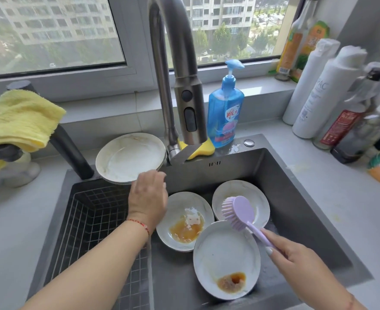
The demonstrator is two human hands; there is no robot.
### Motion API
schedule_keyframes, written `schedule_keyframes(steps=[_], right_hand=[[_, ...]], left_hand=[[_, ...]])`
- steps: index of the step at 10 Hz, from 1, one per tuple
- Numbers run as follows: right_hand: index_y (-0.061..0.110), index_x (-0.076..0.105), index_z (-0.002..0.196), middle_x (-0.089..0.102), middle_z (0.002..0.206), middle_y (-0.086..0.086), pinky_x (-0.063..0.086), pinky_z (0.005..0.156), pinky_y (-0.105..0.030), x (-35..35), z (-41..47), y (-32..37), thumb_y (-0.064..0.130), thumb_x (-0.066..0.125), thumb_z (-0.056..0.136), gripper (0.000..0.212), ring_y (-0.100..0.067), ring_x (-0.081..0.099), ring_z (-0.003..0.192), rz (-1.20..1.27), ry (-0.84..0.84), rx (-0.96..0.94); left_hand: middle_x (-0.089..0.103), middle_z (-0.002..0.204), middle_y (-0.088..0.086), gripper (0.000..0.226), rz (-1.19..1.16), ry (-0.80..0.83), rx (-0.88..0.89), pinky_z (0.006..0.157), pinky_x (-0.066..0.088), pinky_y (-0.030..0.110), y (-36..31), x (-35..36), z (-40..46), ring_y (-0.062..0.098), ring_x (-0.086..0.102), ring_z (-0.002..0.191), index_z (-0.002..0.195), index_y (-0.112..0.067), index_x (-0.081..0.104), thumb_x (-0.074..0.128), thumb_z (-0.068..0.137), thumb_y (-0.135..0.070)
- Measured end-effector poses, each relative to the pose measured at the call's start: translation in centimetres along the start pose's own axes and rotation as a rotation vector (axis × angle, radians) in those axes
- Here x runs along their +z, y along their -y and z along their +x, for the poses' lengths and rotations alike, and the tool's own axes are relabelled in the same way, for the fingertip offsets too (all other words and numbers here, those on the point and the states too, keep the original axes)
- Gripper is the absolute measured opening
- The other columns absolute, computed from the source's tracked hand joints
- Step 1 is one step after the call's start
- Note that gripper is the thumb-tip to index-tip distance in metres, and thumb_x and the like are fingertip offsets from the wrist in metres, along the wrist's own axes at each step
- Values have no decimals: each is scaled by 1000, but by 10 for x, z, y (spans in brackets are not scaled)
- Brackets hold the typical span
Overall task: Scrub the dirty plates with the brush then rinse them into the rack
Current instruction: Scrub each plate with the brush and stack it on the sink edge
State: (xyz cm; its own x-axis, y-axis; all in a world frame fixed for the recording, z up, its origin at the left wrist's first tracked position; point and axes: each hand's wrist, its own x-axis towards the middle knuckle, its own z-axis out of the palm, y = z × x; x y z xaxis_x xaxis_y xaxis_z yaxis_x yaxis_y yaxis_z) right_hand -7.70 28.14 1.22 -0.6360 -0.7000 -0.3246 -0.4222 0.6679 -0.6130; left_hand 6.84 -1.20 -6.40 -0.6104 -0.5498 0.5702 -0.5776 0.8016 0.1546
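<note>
- Here, right hand [296, 260] has its grip closed round the brush [240, 212] handle, above three dirty plates [225, 253] in the sink [296, 198].
- Left hand [147, 198], grip relaxed and empty, hovers near stacked plates [128, 156] on the worktop [341, 198].
- Rack [90, 220] sits left.

Stuff you can't really make out in this sink shot

The left hand [147, 198] covers the near rim of the stacked plates [129, 157] and an edge of the saucy plate [184, 220], and its fingertips curl out of sight, so can't tell if it's actually gripping anything. The brush [240, 211] head blocks part of the back plate [240, 201]. The faucet [182, 90] hides most of the yellow sponge [203, 148]. The bottles [332, 95] on the right are smeared, labels unreadable, and the picture's edge chops them off. Both forearms run off the bottom.
</note>
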Motion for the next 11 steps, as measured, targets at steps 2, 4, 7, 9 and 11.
schedule_keyframes(steps=[2, 4, 7, 9, 11], right_hand=[[82, 36, 99, 70, 93, 11, 47, 73, -18, -12, 2, -8, 29, 48, 95, 55, -11, 61, 81, 34, -23, 10], [88, 32, 90, 70, 93, 7, 49, 73, -24, -15, 9, -24, 29, 49, 95, 61, -17, 61, 78, -2, 10, -7], [78, 30, 113, 70, 101, 11, 49, 77, -25, -24, 20, -43, 31, 44, 96, 52, -11, 63, 92, -34, 36, 22], [82, 27, 107, 69, 88, 7, 45, 61, -21, -29, 24, -51, 31, 43, 96, 54, -10, 56, 67, -48, 45, 2], [80, 30, 108, 69, 108, 11, 49, 74, -22, -28, 25, -54, 32, 44, 96, 51, -9, 63, 95, -79, 55, -5]], left_hand=[[57, 121, 4, 31, -262, 837, -333, 94, 46, 34, -77, 38, -52, 24, 56, 114, 121, -16, 57, 43, 93, -10], [60, 123, 7, 36, -435, 1116, -623, 98, 46, 36, -95, 62, -84, 25, 58, 109, 122, -18, 53, 40, 91, -5], [44, 136, 4, 36, -212, 936, -591, 94, 47, 36, -113, 82, -92, 25, 49, 122, 126, -17, 50, 40, 93, -7], [47, 128, 5, 28, -168, 857, -610, 99, 45, 32, -119, 82, -89, 24, 42, 124, 116, -14, 47, 45, 89, -10], [49, 121, 3, 35, -204, 850, -567, 98, 43, 33, -126, 82, -84, 22, 44, 117, 119, -12, 46, 50, 86, -20]])
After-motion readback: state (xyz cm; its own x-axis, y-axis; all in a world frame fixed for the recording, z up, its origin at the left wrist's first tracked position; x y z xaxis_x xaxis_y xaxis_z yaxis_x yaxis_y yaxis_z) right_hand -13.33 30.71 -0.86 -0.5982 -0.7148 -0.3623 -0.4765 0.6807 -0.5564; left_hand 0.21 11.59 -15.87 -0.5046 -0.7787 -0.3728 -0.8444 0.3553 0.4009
